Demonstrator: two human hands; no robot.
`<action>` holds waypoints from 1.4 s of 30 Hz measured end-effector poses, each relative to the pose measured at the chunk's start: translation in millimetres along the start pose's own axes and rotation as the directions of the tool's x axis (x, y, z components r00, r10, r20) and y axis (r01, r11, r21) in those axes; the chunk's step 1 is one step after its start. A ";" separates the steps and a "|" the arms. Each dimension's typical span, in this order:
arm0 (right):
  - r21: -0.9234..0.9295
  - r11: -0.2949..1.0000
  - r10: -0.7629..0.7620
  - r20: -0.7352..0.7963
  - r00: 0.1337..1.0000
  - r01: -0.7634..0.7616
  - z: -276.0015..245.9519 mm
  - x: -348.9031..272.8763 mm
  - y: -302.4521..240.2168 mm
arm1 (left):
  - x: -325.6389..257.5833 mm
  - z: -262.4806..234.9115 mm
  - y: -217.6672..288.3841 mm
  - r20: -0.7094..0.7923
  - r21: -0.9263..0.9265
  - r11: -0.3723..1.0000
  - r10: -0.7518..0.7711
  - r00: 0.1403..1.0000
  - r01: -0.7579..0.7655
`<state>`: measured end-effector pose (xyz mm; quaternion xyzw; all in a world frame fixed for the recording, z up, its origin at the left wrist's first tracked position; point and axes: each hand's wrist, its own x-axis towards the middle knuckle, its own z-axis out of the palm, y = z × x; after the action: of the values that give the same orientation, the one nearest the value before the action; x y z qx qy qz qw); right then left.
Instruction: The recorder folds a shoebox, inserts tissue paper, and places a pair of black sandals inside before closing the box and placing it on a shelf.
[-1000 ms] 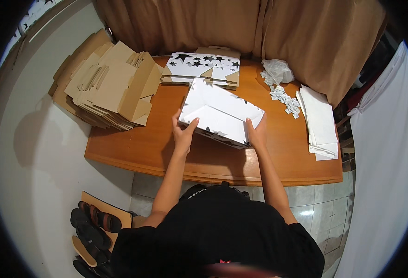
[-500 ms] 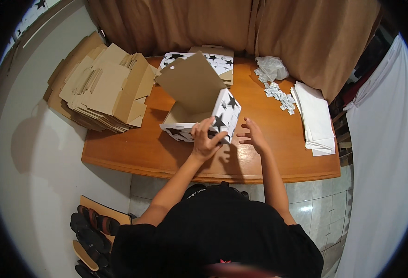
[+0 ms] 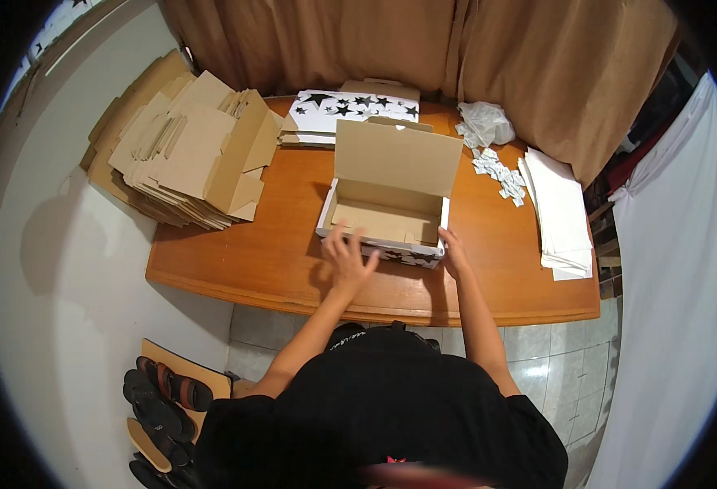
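Observation:
A cardboard box (image 3: 384,222) with brown inside and white outer walls printed with black stars stands upright on the table, its lid (image 3: 397,155) raised at the back. Nothing shows inside it. My right hand (image 3: 456,254) grips the box's front right corner, some of its fingers hidden along the side wall. Slightly blurred, my left hand (image 3: 347,262) is by the front wall toward the left, fingers spread and holding nothing. Whether its fingertips touch the wall I cannot tell.
On the wooden table (image 3: 236,265), flattened brown cardboard (image 3: 183,155) is piled at the left. Star-printed boxes (image 3: 350,107) lie behind the open box. At the right are a clear plastic bag (image 3: 486,124), small white packets (image 3: 501,175) and a stack of white sheets (image 3: 557,216).
The box has turned so its front wall faces me, and it sits a little farther right. My right hand has taken hold of its right corner; my left hand has let go.

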<state>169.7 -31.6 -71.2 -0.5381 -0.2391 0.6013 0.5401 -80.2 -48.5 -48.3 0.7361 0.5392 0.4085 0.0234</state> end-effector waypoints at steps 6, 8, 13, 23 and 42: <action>-0.342 0.938 -0.082 -0.069 0.994 0.054 3.4 19.9 -4.1 | 2.9 -15.8 -55.1 0.117 -0.035 0.969 -0.238 0.964 0.244; -0.402 0.908 -0.166 -0.081 0.983 0.120 6.8 29.3 -10.4 | 9.9 -19.2 -57.8 0.089 -0.075 0.977 -0.191 0.978 0.198; -0.572 0.746 -0.485 -0.115 0.867 0.341 26.1 57.1 -26.8 | 17.6 -12.6 -67.8 -0.013 -0.223 0.964 -0.149 0.989 0.142; -0.254 0.858 -0.509 -0.294 0.809 0.447 29.1 90.6 -29.7 | 30.2 -2.0 -72.7 -0.008 -0.411 0.889 -0.227 0.974 0.204; -0.406 0.835 -0.459 -0.143 0.877 0.370 -31.7 40.4 -11.4 | 15.0 18.0 -41.3 0.054 -0.436 0.859 -0.272 0.961 0.268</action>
<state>209.4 -0.8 -86.7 -0.6312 -0.3932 0.3457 0.5723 -99.7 -11.8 -71.3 0.6269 0.5312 0.5155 0.2431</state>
